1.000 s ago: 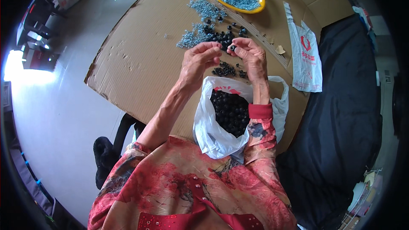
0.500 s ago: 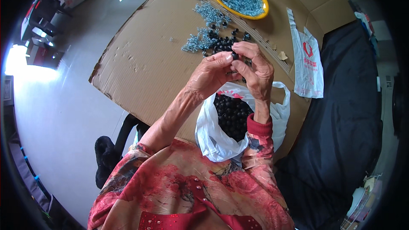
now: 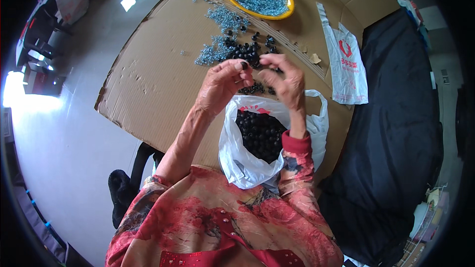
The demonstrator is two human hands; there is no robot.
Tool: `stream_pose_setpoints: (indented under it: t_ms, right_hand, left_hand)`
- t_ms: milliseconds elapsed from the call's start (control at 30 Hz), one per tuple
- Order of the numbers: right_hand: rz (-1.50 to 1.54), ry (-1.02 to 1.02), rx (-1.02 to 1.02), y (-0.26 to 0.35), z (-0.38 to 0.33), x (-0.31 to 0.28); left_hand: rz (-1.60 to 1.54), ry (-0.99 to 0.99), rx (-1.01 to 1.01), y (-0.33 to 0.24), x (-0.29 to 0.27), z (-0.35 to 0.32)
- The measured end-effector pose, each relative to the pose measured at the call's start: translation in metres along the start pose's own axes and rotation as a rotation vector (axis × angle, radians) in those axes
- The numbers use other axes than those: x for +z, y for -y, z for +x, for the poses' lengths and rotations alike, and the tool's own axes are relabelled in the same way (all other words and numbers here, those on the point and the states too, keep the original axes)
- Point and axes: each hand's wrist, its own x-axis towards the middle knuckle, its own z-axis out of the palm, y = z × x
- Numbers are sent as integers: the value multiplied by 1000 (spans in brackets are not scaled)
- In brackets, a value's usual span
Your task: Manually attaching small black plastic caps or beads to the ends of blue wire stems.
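My left hand [image 3: 220,84] pinches a small black bead-like piece [image 3: 244,65] between thumb and forefinger. Close by on the right, my right hand [image 3: 288,83] is raised with its thumb and forefinger spread apart, and I see nothing held there. Below both hands, a white plastic bag [image 3: 230,143] gapes wide, full of round black beads [image 3: 261,136]. Just beyond my fingers lies a loose pile of black pieces [image 3: 246,51] on the cardboard. Small pale-blue pieces [image 3: 213,52] are heaped beside that pile.
A yellow oval tray [image 3: 292,7] with many pale-blue pieces stands at the far side of the cardboard sheet [image 3: 148,64]. A flattened white plastic bag [image 3: 349,69] lies to the right, next to black fabric [image 3: 391,133]. Grey floor [image 3: 89,133] shows at left.
My hands have come apart: the black piece that was between both is now in my left fingers, while the right fingers have drawn back. The whole view has shifted slightly.
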Motion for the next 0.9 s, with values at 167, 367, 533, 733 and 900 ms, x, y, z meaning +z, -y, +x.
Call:
stream_pose_setpoints:
  t_ms: [167, 367, 533, 733, 900]
  right_hand:
    - [-201, -127, 176, -87, 36, -19]
    - [-415, -99, 173, -146, 75, -10]
    - [-521, 155, 218, -139, 73, -16]
    - [-469, 18, 19, -145, 72, -11]
    - [-611, 168, -63, -150, 75, -8]
  left_hand:
    - [112, -60, 77, -10, 3, 1]
    - [89, -46, 72, -10, 2, 3]
    - [104, -114, 113, -20, -5, 5]
    - [149, -95, 107, -16, -6, 5]
    - [141, -112, 85, -18, -7, 0]
